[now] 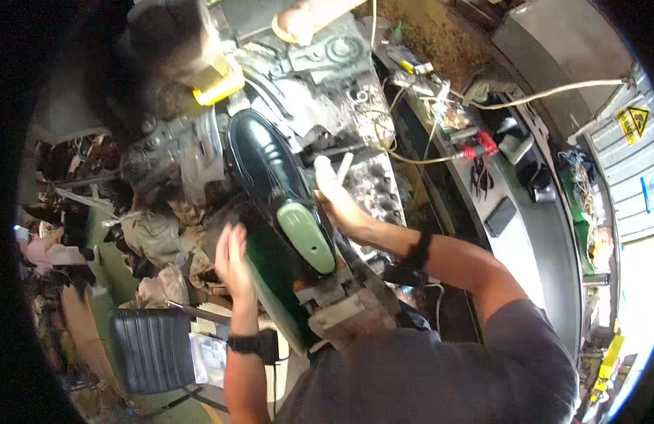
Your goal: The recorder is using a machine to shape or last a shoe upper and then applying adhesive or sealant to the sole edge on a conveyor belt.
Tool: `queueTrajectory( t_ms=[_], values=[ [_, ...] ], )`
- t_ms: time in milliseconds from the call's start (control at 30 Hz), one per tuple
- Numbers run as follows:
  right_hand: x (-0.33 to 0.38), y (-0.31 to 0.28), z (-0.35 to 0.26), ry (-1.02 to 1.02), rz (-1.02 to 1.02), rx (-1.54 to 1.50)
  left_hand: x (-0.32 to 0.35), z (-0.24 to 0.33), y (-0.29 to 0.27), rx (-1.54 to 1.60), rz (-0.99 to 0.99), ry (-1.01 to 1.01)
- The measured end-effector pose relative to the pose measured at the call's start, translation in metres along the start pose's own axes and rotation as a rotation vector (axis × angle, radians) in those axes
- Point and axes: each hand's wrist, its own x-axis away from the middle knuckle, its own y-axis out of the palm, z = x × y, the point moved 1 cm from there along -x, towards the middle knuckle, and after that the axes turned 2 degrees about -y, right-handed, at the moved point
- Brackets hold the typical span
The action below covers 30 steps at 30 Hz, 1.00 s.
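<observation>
A glossy black lace-up style shoe (260, 152) lies in a machine, toe pointing away from me, on a last with a pale green top (306, 237) at its near end. My left hand (234, 263) is raised to the left of the shoe, fingers stretched out and apart from it, holding nothing. Close along the shoe's right side is my right hand (337, 201), fingers extended and overexposed. Whether it touches the shoe I cannot tell. A short white handle (345, 166) stands next to its fingers.
A yellow machine part (221, 83) sits beyond the toe, by metal arms (327, 53). A metal block (337, 314) lies near my torso. To the right, a bench (518, 251) carries a red tool (482, 146) and a cable. A black chair (154, 351) stands lower left.
</observation>
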Motion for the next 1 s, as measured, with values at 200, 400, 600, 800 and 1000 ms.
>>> queueTrajectory(
  t_ms=[200,400,600,800,1000],
  values=[
    [-0.007,0.037,0.013,-0.414,0.048,0.04,-0.003,0.055,0.102,0.577,-0.189,-0.235],
    [0.001,0.059,0.0,-0.348,0.092,-0.193,-0.001,0.033,0.102,0.631,-0.216,-0.155],
    [-0.004,0.057,0.0,-0.263,0.191,0.174,0.01,0.009,0.101,0.494,-0.078,-0.083],
    [-0.004,0.063,-0.011,-0.086,0.178,-0.286,0.001,0.011,0.099,0.628,-0.171,-0.164],
    [-0.011,0.064,-0.01,-0.079,0.022,-0.302,-0.011,0.013,0.088,0.414,-0.097,-0.055]
  ],
)
